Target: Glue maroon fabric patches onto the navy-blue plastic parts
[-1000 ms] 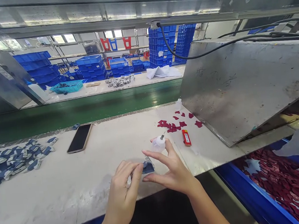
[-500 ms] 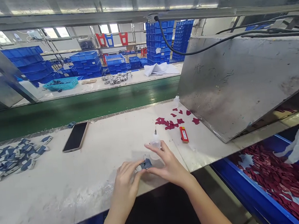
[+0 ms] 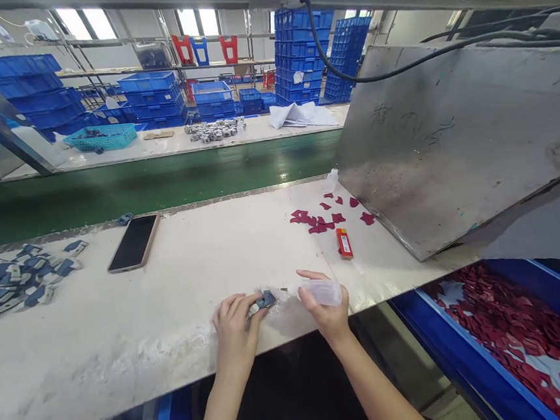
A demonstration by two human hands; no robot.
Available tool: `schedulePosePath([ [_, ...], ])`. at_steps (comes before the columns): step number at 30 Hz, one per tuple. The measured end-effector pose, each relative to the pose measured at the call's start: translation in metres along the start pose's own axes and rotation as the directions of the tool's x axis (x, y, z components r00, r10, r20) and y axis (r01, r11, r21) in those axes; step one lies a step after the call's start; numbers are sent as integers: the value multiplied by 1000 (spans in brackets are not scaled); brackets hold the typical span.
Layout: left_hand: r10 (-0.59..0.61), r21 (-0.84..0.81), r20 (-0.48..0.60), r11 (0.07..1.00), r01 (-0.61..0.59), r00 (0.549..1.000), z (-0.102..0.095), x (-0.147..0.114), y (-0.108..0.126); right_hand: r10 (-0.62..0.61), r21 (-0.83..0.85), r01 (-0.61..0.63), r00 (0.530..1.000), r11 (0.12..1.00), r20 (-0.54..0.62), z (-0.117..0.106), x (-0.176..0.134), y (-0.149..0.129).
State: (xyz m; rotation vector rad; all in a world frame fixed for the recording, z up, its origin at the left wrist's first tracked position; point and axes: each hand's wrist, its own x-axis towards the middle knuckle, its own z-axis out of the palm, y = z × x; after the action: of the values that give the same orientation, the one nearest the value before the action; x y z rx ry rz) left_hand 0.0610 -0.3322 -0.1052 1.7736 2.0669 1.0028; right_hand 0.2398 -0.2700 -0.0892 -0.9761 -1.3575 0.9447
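Observation:
Near the front edge of the white worktop, my left hand (image 3: 235, 318) pinches a small dark blue and white plastic part (image 3: 266, 299) between thumb and fingers. My right hand (image 3: 326, 304) is closed around a clear squeeze bottle (image 3: 322, 292) with a thin needle tip. The bottle lies nearly level, its tip pointing left at the part; whether tip and part touch is too small to tell. Small dark red pieces (image 3: 317, 221) are scattered beyond my right hand, with a red lighter (image 3: 344, 243) close to them.
A phone (image 3: 134, 243) and a heap of blue and white parts (image 3: 19, 278) lie to the left. At right stands a slanted metal panel (image 3: 460, 135), with a blue bin (image 3: 471, 324) of red pieces below. A green conveyor belt (image 3: 174, 177) runs behind the worktop.
My right hand has tipped the bottle from upright to nearly level, needle toward the part. It has let go of the part, which stays in my left hand. The view has shifted slightly.

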Motion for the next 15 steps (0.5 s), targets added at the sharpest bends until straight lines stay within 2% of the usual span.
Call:
schedulePosePath([
  [7,36,56,-3,998,-36,999,0,-3,5,-45,-79,47,998,996,33,8,-5,5],
  [15,102,91,-31,991,-98,994,3,-4,-3,-76,-137,89,992,987,102,9,0,2],
])
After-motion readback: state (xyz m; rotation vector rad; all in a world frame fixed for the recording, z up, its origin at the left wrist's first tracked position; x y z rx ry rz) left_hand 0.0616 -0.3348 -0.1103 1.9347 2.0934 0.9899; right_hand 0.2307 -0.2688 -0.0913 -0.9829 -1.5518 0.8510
